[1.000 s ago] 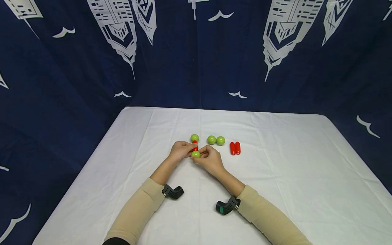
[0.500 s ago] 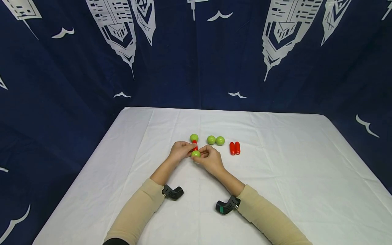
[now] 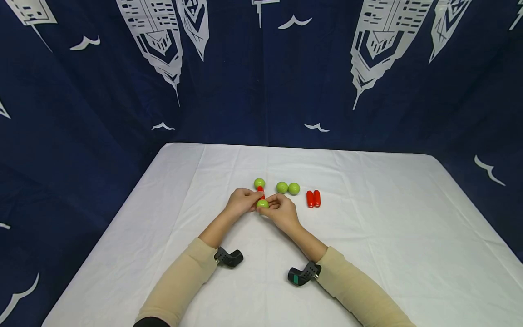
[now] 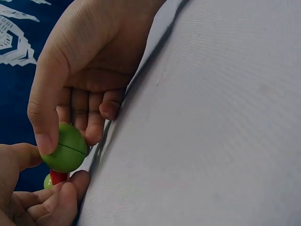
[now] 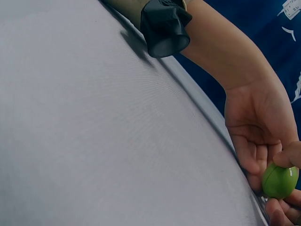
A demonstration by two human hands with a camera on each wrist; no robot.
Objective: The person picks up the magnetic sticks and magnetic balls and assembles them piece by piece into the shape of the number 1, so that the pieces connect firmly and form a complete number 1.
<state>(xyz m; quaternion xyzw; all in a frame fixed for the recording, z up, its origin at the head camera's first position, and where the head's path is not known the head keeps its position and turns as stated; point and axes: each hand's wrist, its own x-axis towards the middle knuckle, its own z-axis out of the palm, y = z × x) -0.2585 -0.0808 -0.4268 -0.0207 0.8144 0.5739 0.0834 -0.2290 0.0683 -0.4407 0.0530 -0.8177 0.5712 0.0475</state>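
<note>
Near the middle of the table, my left hand [image 3: 241, 201] pinches a short red rod [image 3: 260, 189] between thumb and fingers. At the rod's far end sits a green ball [image 3: 259, 183], apparently touching it. My right hand [image 3: 283, 213] pinches another green ball [image 3: 263, 204] at the rod's near end. In the left wrist view, this ball [image 4: 66, 149] shows a dark seam, and the rod [image 4: 58, 177] emerges just beneath it. The right wrist view has the same ball [image 5: 280, 181] in front of my left hand [image 5: 261, 122]. Fingers cover much of the rod.
Two green balls [image 3: 288, 188] lie side by side just right of my hands. Farther right, two red rods [image 3: 313, 199] lie parallel on the white tablecloth [image 3: 380, 227]. A dark blue patterned curtain [image 3: 245, 91] hangs behind the table. Each wrist carries a black camera mount [image 3: 229, 257].
The near green ball, with my right fingers on it, has shifted very slightly away from me, toward the rod. Both hands keep their pinches. The loose balls and rods stay in place.
</note>
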